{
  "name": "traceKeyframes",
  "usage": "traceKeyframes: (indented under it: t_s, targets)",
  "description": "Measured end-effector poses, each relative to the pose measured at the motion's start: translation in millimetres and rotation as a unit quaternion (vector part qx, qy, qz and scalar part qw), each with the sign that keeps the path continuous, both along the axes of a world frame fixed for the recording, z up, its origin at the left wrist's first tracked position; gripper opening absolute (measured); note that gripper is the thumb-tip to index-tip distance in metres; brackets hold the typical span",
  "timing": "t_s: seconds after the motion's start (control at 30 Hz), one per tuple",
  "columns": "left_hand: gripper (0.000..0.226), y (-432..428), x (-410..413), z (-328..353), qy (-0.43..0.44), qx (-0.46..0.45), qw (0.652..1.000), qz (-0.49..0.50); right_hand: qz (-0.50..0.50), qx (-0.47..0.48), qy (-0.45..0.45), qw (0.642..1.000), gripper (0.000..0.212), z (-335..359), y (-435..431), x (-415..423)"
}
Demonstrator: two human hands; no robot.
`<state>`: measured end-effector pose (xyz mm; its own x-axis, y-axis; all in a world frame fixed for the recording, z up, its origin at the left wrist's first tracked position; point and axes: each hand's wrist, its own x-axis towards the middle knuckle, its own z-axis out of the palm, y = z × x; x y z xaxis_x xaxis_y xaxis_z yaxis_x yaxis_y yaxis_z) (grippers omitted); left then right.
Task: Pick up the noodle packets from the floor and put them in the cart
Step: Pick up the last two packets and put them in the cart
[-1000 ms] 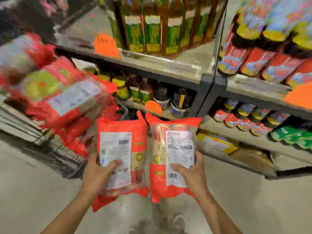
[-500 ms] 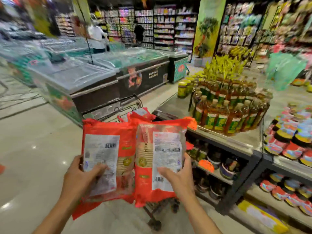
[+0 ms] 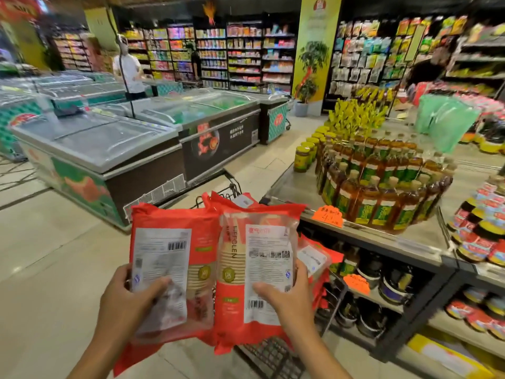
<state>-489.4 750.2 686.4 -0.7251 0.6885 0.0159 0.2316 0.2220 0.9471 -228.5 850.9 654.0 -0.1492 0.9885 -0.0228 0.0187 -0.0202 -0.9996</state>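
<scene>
I hold two red noodle packets upright, their white label sides facing me. My left hand [image 3: 128, 299] grips the left packet [image 3: 175, 258] at its lower edge. The right packet [image 3: 257, 263] is held from below by my right hand [image 3: 287, 296]. Both packets hang over the wire cart [image 3: 269, 356], which is mostly hidden behind them; its handle bar [image 3: 232, 184] shows above. More red packets [image 3: 314, 258] lie in the cart behind the right packet.
A metal shelf unit [image 3: 382, 242] with oil bottles [image 3: 382, 187] and jars stands close on the right. Chest freezers [image 3: 109, 154] line the left. Pale tiled floor [image 3: 54, 255] lies between. A person in white [image 3: 128, 69] stands far back.
The view swung up from the low shelves to the store aisle. Both packets stayed in my hands and rose over the cart.
</scene>
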Motion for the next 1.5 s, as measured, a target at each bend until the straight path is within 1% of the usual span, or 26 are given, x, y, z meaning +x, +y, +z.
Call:
traceKeyframes:
  t_s: [0.1,0.23,0.33,0.43,0.5,0.6,0.67,0.73,0.77,0.8,0.87,0.9,0.97,1.0,1.1,1.13,1.2,1.3,1.4,1.5]
  targets:
    - [0.053,51,-18,-2,0.01,-0.018,0.999,-0.03,-0.037,-0.012,0.02,0.999,0.075,-17,38,-18]
    - [0.049,117,-46,-3,0.044,-0.061,0.994,-0.074,-0.083,-0.042,0.055,0.994,0.076,-41,83,-44]
    - [0.057,172,-64,-6,0.047,-0.071,0.989,-0.117,-0.107,-0.064,0.071,0.99,0.076,-51,114,-56]
    - [0.036,231,-67,-20,0.029,-0.081,0.98,-0.177,-0.162,-0.079,0.047,0.983,0.074,-63,146,-53]
    - [0.031,269,-63,-37,0.028,-0.094,0.97,-0.222,-0.209,-0.09,0.022,0.974,0.065,-75,163,-47]
    - [0.031,330,-56,-64,0.027,-0.109,0.95,-0.291,-0.268,-0.118,0.009,0.956,0.056,-84,185,-43]
    - [0.029,369,-50,-80,0.034,-0.117,0.931,-0.344,-0.31,-0.125,-0.005,0.942,0.052,-96,195,-44]
    - [0.03,402,-47,-98,0.044,-0.148,0.912,-0.38,-0.347,-0.151,-0.028,0.925,0.048,-108,202,-46]
    - [0.031,418,-47,-107,0.042,-0.161,0.903,-0.397,-0.355,-0.165,-0.038,0.919,0.048,-111,208,-49]
    - [0.034,433,-46,-116,0.043,-0.181,0.894,-0.407,-0.363,-0.179,-0.044,0.913,0.053,-117,214,-50]
    - [0.045,456,-45,-136,0.051,-0.194,0.881,-0.427,-0.373,-0.211,-0.056,0.902,0.07,-141,227,-44]
    - [0.052,465,-42,-145,0.051,-0.195,0.877,-0.437,-0.38,-0.221,-0.062,0.896,0.074,-163,233,-37]
    - [0.056,478,-40,-163,0.034,-0.208,0.87,-0.447,-0.386,-0.234,-0.07,0.89,0.075,-192,240,-30]
    - [0.06,483,-39,-168,0.031,-0.219,0.866,-0.449,-0.389,-0.237,-0.074,0.887,0.073,-179,242,-36]
    - [0.08,499,-37,-192,0.054,-0.243,0.855,-0.456,-0.375,-0.247,-0.073,0.89,0.054,-172,250,-44]
    - [0.08,502,-36,-195,0.062,-0.247,0.852,-0.457,-0.376,-0.254,-0.07,0.889,0.049,-175,252,-45]
    - [0.072,504,-31,-195,0.075,-0.254,0.851,-0.453,-0.385,-0.27,-0.055,0.881,0.046,-181,255,-47]
    - [0.074,507,-24,-200,0.091,-0.243,0.848,-0.462,-0.397,-0.272,-0.053,0.875,0.052,-190,261,-41]
    - [0.068,505,-25,-203,0.097,-0.229,0.845,-0.474,-0.4,-0.265,-0.113,0.87,0.059,-188,265,-39]
    - [0.063,498,-31,-208,0.118,-0.211,0.844,-0.48,-0.392,-0.262,-0.248,0.846,0.065,-177,262,-46]
